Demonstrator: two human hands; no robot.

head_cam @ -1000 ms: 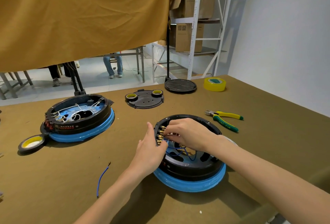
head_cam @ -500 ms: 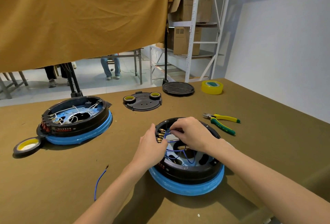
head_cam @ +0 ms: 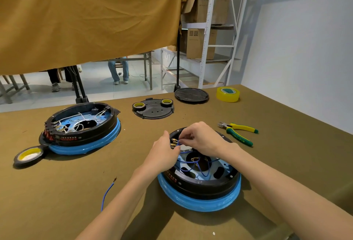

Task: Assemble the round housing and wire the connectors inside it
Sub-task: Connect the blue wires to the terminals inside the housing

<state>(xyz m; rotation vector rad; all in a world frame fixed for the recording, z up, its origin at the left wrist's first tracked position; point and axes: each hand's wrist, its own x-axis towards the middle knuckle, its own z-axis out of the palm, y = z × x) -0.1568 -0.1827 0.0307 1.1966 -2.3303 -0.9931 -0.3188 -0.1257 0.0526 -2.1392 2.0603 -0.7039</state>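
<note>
Fingertips of the right hand (head_cam: pixel 202 138) pinch a thin blue wire (head_cam: pixel 179 142) just beside the row of brass connectors (head_cam: pixel 173 143) on the inner wall of the round housing (head_cam: pixel 200 171), at the centre of the frame. The left hand (head_cam: pixel 162 155) rests against the housing's left outer rim with fingers curled toward the connectors; whether it holds anything I cannot tell. Loops of blue wire lie across the housing's pale blue floor around a dark central hole. The housing lies flat, open side up, on a blue ring (head_cam: pixel 198 199); the connector row runs along its upper-left wall. A loose blue wire (head_cam: pixel 108 193) lies on the table (head_cam: pixel 57 192) at lower left, its metal tip pointing up the frame. At right, green-and-yellow pliers (head_cam: pixel 237 133) lie with the jaws pointing left. At left sits a second housing (head_cam: pixel 82 127) with white wires, also on a blue ring, a tape roll (head_cam: pixel 28 155) touching its lower-left edge. Toward the table's far edge are a black cover plate (head_cam: pixel 153 108) carrying two small tape rolls, a round black lid (head_cam: pixel 191 95) and a yellow tape roll (head_cam: pixel 227 94). The table is covered in olive-brown cloth. A mustard curtain (head_cam: pixel 86 16) fills the upper left; metal shelving (head_cam: pixel 208 29) with cardboard boxes stands at upper centre before a pale wall, and two people's legs show beneath the curtain.
</note>
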